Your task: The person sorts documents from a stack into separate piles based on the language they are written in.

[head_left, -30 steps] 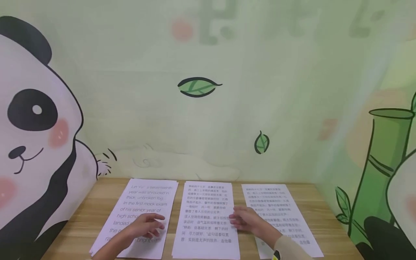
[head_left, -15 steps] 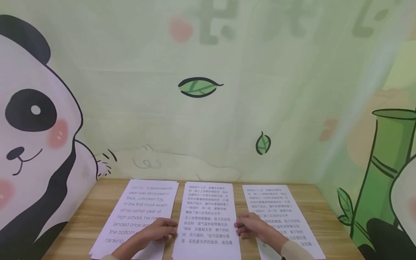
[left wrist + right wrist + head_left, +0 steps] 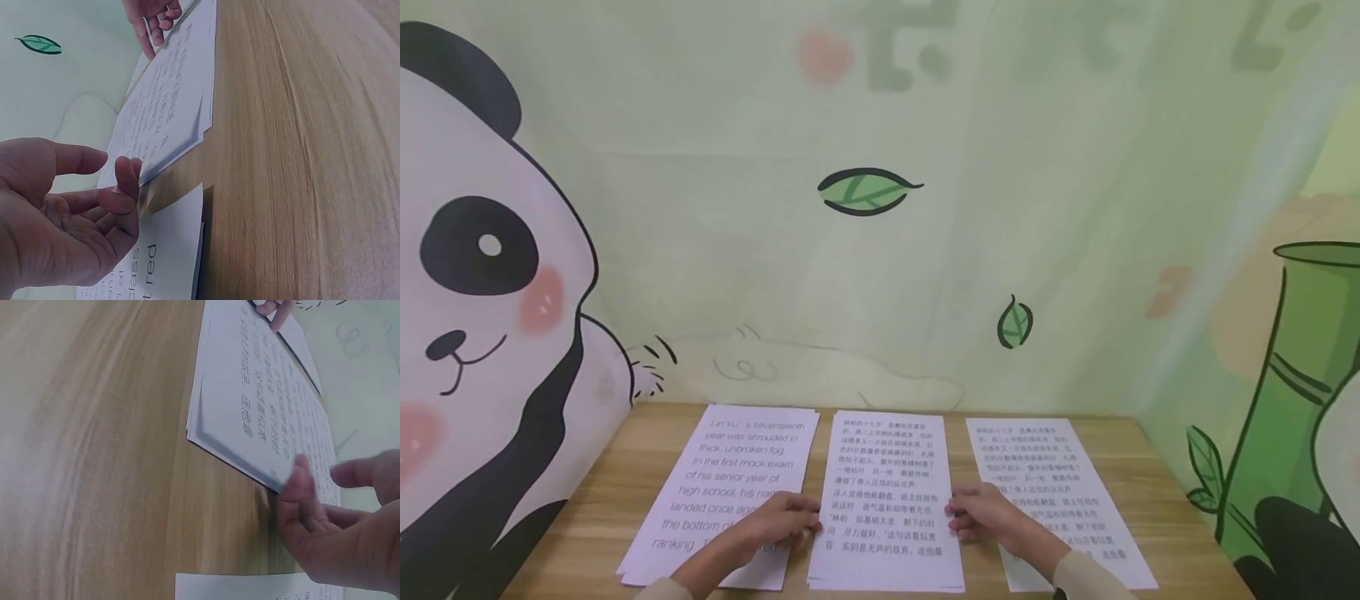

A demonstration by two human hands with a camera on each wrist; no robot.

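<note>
Three piles of printed white paper lie side by side. The middle stack of Chinese text (image 3: 886, 467) is between my two hands. At its left edge is my left hand (image 3: 778, 529), fingers loosely bent and thumb apart from them in the left wrist view. My right hand (image 3: 981, 515) has its fingertips right at the opposite edge, thumb held off the sheets. The near corner of the stack shows slightly uneven layers in the right wrist view. Under my left forearm lies the English-text stack (image 3: 741, 467); my right wrist partly covers the right-hand Chinese sheet (image 3: 1026, 450).
All the paper rests on a wood-grain table (image 3: 1150, 500). Behind it hangs a pale green backdrop (image 3: 775, 233) printed with a panda (image 3: 550, 367), leaves and bamboo. Narrow strips of tabletop separate the stacks.
My left hand has moved right from over the English pages to the middle stack's left edge. My right hand has shifted slightly and stays by the right edge.
</note>
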